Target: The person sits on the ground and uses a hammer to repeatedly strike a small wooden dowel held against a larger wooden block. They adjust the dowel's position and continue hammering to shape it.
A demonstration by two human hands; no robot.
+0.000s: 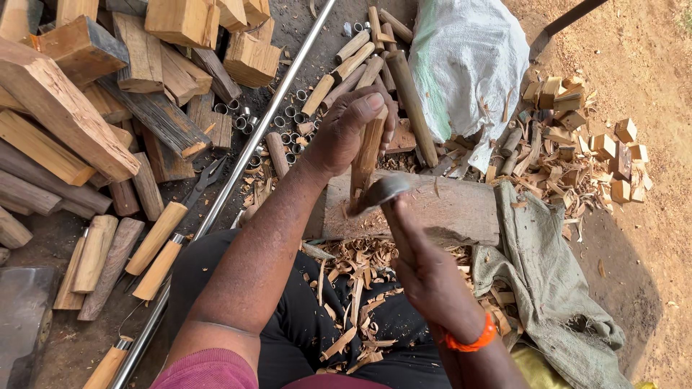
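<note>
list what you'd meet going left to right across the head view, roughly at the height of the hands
stacked wood offcuts → wooden tool handles → long metal rod → left hand gripping an upright wood piece → right hand with a blade → white sack → small wood blocks

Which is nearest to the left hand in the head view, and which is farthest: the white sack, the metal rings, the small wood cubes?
From the left hand:
1. Metal rings, just to its left on the ground.
2. White sack, up and to the right.
3. Small wood cubes, far right on the dirt.
</note>
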